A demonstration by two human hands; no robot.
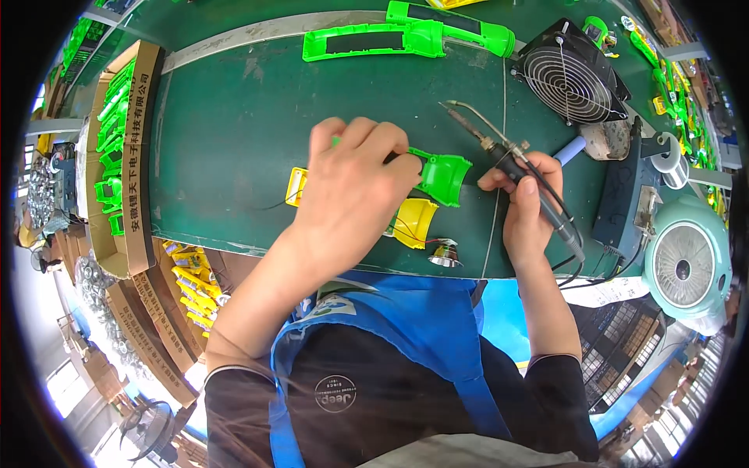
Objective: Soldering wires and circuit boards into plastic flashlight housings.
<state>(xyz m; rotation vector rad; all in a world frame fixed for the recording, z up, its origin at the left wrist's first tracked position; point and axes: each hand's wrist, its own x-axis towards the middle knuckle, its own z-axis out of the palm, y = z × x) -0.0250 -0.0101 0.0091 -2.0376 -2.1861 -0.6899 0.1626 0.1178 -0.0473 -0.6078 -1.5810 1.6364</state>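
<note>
My left hand (355,183) is closed over a green plastic casing (446,178) on the green bench, its fingers curled down and hiding part of it. Under and beside that hand lie a yellow plastic shell (416,222) and a small yellow frame (296,187) with a thin dark wire. A silvery lamp reflector (445,255) with a thin red wire sits near the bench's front edge. In my right hand (530,210) is a soldering iron (511,165) with a thin metal tube along it; its tip points up and left, above the bench and apart from the casing.
Long green casings (374,43) lie at the back. A black metal-grilled fan (566,78) stands back right, near a solder spool (669,160), a dark control box (624,191) and a mint-coloured fan (683,257). A cardboard box (144,156) of green parts stands left.
</note>
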